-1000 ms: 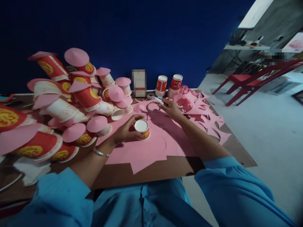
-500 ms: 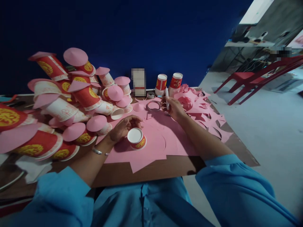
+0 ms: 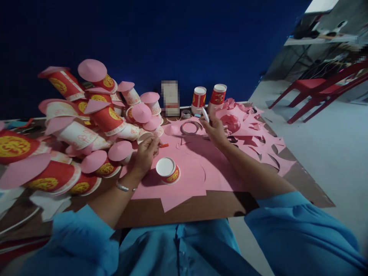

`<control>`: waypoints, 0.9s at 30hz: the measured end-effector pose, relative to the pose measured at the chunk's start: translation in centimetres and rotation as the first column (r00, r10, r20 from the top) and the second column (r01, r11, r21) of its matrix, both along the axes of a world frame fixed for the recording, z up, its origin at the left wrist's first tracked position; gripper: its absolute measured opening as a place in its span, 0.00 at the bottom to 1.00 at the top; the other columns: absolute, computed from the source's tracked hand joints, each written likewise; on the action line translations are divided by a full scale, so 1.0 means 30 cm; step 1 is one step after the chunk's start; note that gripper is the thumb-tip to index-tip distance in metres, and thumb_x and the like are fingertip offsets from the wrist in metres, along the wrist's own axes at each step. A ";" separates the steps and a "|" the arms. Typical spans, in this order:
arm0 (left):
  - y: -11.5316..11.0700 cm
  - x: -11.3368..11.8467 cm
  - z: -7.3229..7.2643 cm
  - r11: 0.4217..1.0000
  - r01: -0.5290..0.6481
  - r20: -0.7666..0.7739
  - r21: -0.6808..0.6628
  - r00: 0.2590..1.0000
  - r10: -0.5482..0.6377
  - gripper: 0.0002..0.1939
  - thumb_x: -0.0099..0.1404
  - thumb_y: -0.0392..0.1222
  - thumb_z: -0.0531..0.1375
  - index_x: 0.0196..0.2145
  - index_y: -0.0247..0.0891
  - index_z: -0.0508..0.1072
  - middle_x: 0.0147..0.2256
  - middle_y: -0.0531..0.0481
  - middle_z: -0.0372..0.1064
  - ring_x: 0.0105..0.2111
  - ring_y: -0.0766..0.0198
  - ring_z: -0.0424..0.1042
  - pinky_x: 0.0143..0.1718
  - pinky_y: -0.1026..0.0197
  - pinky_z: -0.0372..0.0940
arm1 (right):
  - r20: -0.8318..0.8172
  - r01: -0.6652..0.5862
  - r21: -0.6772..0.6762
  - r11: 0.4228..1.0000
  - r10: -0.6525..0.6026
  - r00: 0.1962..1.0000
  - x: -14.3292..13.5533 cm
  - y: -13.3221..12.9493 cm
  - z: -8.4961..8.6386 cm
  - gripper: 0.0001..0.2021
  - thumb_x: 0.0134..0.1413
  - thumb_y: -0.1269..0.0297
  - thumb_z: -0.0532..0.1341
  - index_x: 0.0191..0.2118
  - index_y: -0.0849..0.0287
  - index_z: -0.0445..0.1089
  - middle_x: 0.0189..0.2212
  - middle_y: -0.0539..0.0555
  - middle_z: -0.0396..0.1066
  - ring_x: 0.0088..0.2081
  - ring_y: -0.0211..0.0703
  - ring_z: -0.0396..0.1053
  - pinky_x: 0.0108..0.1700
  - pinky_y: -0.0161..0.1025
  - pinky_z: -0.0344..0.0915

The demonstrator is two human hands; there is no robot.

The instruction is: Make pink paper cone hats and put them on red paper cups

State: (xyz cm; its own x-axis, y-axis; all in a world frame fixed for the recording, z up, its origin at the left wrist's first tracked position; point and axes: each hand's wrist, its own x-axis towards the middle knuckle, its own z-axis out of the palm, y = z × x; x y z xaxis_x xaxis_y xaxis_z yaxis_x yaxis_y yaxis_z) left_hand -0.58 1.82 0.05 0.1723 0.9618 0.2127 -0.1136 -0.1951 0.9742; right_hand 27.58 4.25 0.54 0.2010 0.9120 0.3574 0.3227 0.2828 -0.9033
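A small red strip-like piece sticks out of the pinched fingers of my left hand. My right hand is closed on a white pen-like tube, held tilted above the pink paper. Between my forearms an upside-down red and white paper cup stands on the pink sheet, and neither hand touches it. A grey ring of tape lies on the paper between my hands, beside a shallow pink paper cone.
On the left is a large heap of cups with pink cone hats. Two cup stacks stand at the back. Pink scraps cover the right side, a blurred box the back edge. A red chair stands beyond.
My left hand has moved up and away from the cup, its fingers now pinched, with the red piece showing. The white tube in my right hand has tilted over. The view has shifted slightly.
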 end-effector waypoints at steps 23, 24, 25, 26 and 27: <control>0.035 -0.023 -0.034 0.862 0.153 -0.621 0.484 0.754 0.215 0.04 0.69 0.37 0.64 0.42 0.41 0.75 0.41 0.50 0.74 0.39 0.63 0.75 0.42 0.61 0.73 | 0.850 -0.286 0.009 0.958 0.144 0.507 -0.064 -0.076 -0.043 0.16 0.72 0.60 0.56 0.56 0.55 0.77 0.44 0.59 0.77 0.40 0.46 0.74 0.34 0.37 0.58; 0.034 -0.019 -0.033 0.870 0.143 -0.596 0.472 0.779 0.195 0.04 0.69 0.37 0.64 0.42 0.41 0.75 0.40 0.50 0.75 0.38 0.64 0.75 0.40 0.62 0.73 | 0.852 -0.281 0.021 0.959 0.130 0.507 -0.064 -0.075 -0.043 0.16 0.72 0.61 0.56 0.56 0.55 0.77 0.44 0.59 0.77 0.41 0.46 0.74 0.34 0.37 0.58; 0.032 -0.015 -0.033 0.879 0.135 -0.577 0.458 0.797 0.178 0.04 0.69 0.38 0.64 0.42 0.40 0.75 0.40 0.50 0.75 0.37 0.64 0.75 0.39 0.62 0.72 | 0.853 -0.277 0.034 0.960 0.116 0.509 -0.063 -0.074 -0.043 0.16 0.72 0.61 0.56 0.57 0.55 0.76 0.44 0.59 0.77 0.41 0.46 0.73 0.33 0.37 0.57; 0.031 -0.013 -0.033 0.884 0.127 -0.560 0.450 0.811 0.168 0.04 0.69 0.38 0.64 0.41 0.39 0.75 0.39 0.50 0.76 0.36 0.64 0.75 0.38 0.62 0.72 | 0.851 -0.277 0.048 0.960 0.106 0.514 -0.062 -0.073 -0.043 0.16 0.72 0.61 0.56 0.57 0.55 0.76 0.44 0.59 0.77 0.41 0.46 0.73 0.33 0.37 0.57; 0.030 -0.011 -0.033 0.886 0.118 -0.546 0.448 0.821 0.166 0.04 0.68 0.39 0.65 0.41 0.39 0.74 0.39 0.50 0.76 0.36 0.64 0.75 0.38 0.62 0.72 | 0.849 -0.282 0.063 0.957 0.097 0.519 -0.062 -0.073 -0.042 0.16 0.72 0.60 0.55 0.57 0.55 0.76 0.44 0.59 0.77 0.41 0.47 0.73 0.33 0.37 0.57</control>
State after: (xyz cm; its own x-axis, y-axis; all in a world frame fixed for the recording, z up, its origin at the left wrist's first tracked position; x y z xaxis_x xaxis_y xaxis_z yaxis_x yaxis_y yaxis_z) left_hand -0.91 2.71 -0.95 0.3741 0.7890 0.4873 0.4274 -0.6131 0.6644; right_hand 25.73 2.07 -0.72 -0.4416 0.7953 0.4154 0.8163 0.5483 -0.1817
